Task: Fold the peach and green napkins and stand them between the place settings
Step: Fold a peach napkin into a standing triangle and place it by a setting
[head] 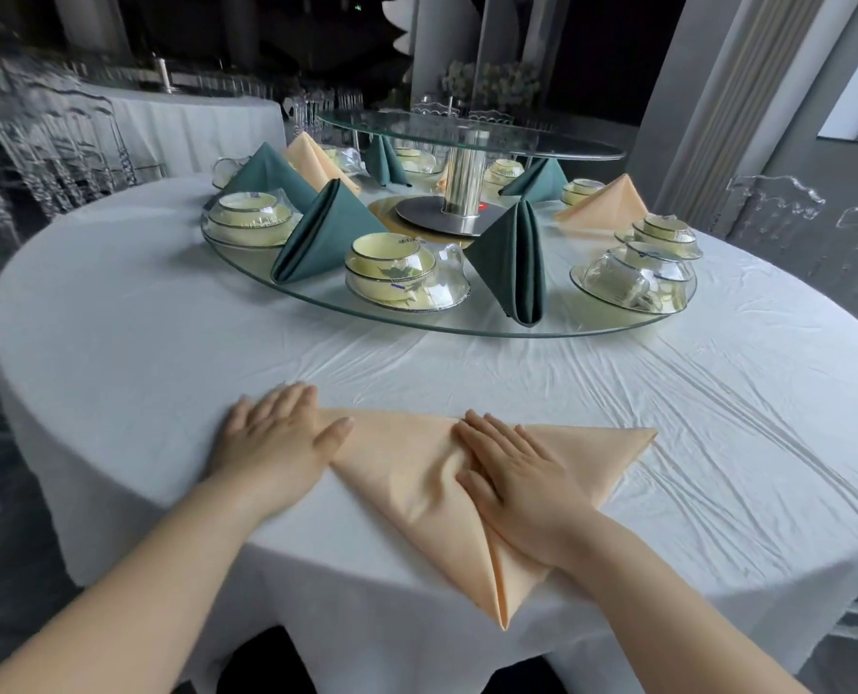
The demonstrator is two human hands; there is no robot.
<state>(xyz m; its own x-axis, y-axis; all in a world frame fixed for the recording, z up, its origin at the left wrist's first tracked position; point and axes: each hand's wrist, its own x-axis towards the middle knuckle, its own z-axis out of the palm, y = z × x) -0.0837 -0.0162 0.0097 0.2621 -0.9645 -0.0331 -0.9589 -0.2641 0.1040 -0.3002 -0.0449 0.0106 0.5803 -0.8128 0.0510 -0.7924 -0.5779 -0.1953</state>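
the peach napkin [412, 473] lies flat on the white-clothed worktop [141, 343], at its near edge, in front of the person. it is folded to a triangle: the long edge faces away from the person, one corner points right, and the near tip reaches the worktop edge. a fold seam runs up from the near tip toward the middle.

the left hand [271, 438] lies palm down on the left corner of the peach napkin, partly on the cloth beside it. its fingers [292, 398] are straight and spread; they grip nothing. the thumb rests on the fabric.

the right hand [517, 473] lies palm down on the middle of the peach napkin, over the seam. its fingers are straight and together, pointing away and to the left; they press the fabric and grip nothing.

beyond the hands a glass turntable [417, 324] rests on the worktop. on it stand wrapped place settings of pale yellow bowls and plates: left setting [251, 217], centre setting [397, 273], right setting [632, 283]. one folded green napkin [327, 237] stands upright between the left and centre settings. a second green napkin [514, 263] stands between the centre and right settings. a standing peach napkin [605, 202] sits behind the right setting. more green and peach napkins stand on the far side. a metal column [459, 177] at the centre carries an upper glass tier [467, 137].
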